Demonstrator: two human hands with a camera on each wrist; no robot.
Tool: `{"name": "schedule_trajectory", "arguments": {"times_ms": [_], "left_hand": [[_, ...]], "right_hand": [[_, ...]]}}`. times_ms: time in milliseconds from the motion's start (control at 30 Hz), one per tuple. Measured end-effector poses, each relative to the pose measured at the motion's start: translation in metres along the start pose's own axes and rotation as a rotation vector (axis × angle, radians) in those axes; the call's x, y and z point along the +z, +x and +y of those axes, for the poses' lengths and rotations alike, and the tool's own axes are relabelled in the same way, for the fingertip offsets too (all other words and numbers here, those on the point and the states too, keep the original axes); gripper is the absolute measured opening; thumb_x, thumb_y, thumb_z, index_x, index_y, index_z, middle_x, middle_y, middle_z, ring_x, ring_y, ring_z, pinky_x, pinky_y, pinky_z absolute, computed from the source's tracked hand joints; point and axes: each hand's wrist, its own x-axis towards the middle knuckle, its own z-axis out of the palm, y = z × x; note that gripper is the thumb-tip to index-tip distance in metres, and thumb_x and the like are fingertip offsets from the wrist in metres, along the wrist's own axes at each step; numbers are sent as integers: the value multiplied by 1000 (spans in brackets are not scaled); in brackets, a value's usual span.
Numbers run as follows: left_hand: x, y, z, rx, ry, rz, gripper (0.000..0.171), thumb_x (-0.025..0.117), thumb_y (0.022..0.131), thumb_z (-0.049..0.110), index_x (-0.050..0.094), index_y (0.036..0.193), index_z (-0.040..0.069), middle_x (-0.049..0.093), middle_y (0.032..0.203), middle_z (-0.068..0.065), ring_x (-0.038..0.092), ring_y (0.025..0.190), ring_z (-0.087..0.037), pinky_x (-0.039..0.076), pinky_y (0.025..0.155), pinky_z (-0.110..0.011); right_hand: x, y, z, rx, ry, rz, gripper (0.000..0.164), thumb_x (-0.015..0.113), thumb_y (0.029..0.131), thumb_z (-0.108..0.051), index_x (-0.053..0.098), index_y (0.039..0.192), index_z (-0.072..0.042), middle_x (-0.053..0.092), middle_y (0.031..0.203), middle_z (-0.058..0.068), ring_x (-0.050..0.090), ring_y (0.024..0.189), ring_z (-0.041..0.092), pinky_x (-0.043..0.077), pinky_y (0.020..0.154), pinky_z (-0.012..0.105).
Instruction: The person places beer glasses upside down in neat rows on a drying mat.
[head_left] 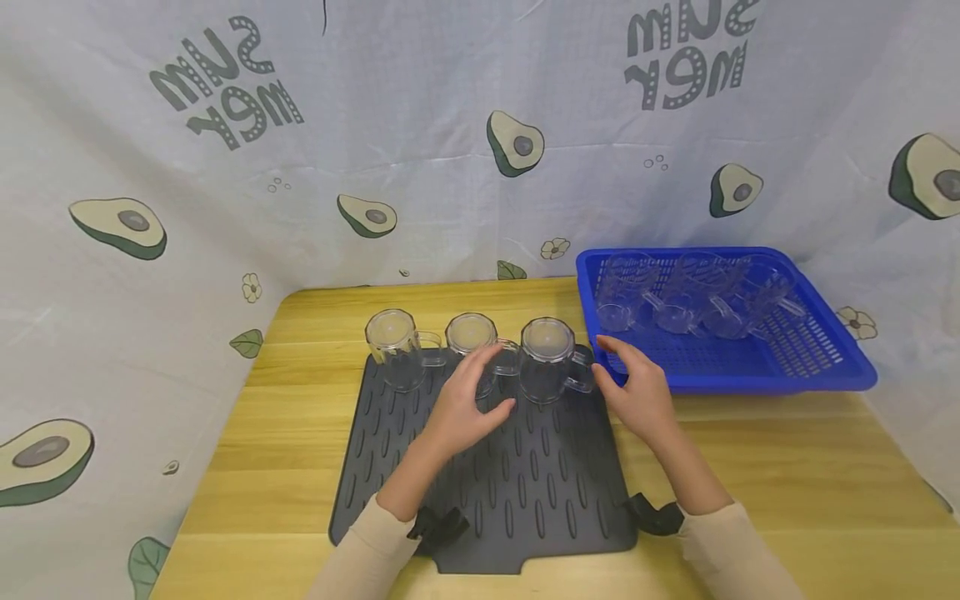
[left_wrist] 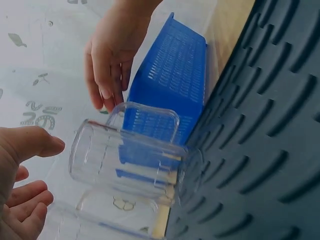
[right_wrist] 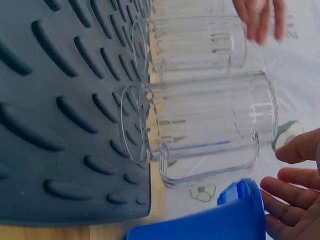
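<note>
Three clear mugs with handles stand upside down in a row along the far edge of a black drying mat (head_left: 517,508): a left mug (head_left: 393,350), a middle mug (head_left: 469,332) and a right mug (head_left: 547,362). My left hand (head_left: 463,412) hovers in front of the middle mug, thumb and fingers spread, holding nothing. Beside the right mug's handle is my right hand (head_left: 637,392), fingers apart and loosely bent, also holding nothing. In the right wrist view a gap shows between the right hand's fingers (right_wrist: 290,192) and the right mug (right_wrist: 205,120).
A blue plastic basket (head_left: 757,383) at the back right holds several clear glass mugs (head_left: 693,292). It stands close to the mat's far right corner. The wooden table (head_left: 277,450) meets a white curtain (head_left: 442,167) with avocado prints behind and at the sides.
</note>
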Motion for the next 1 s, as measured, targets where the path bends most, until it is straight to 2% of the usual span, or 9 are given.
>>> {"name": "schedule_trajectory", "arguments": {"times_ms": [133, 400, 567, 800, 1000], "left_hand": [[-8, -23, -7, -44, 18, 27, 69, 77, 82, 11, 44, 143, 4, 51, 139, -11, 50, 126, -30, 46, 97, -52], [-20, -61, -26, -249, 43, 31, 67, 76, 84, 13, 45, 143, 4, 51, 138, -13, 49, 127, -34, 44, 99, -54], [-27, -86, -39, -364, 112, 27, 65, 76, 83, 15, 47, 141, 4, 51, 139, -16, 49, 127, -36, 43, 100, -56], [-34, -115, -51, -413, 261, 63, 56, 75, 85, 14, 52, 135, 1, 53, 135, -19, 49, 125, -39, 42, 101, -55], [-40, -129, -55, -460, 321, 88, 55, 75, 85, 15, 53, 134, 0, 53, 135, -19, 48, 127, -40, 40, 103, -55]], "right_hand": [[-5, 2, 2, 15, 11, 22, 38, 64, 92, -5, 57, 128, 5, 62, 124, 22, 54, 116, 42, 42, 94, 59], [-15, 5, 5, 56, 33, 35, 37, 62, 94, -7, 57, 129, 4, 61, 124, 23, 52, 118, 42, 40, 94, 59], [-20, 5, 6, 113, 32, 26, 38, 61, 95, -12, 57, 130, 2, 60, 125, 22, 51, 120, 42, 39, 96, 59], [-23, 8, 13, 127, 26, 33, 38, 61, 95, -12, 57, 130, 3, 61, 125, 23, 50, 121, 43, 38, 98, 59], [-25, 11, 16, 138, 18, 36, 38, 60, 95, -12, 57, 130, 3, 61, 125, 23, 50, 121, 44, 38, 98, 60]]}}
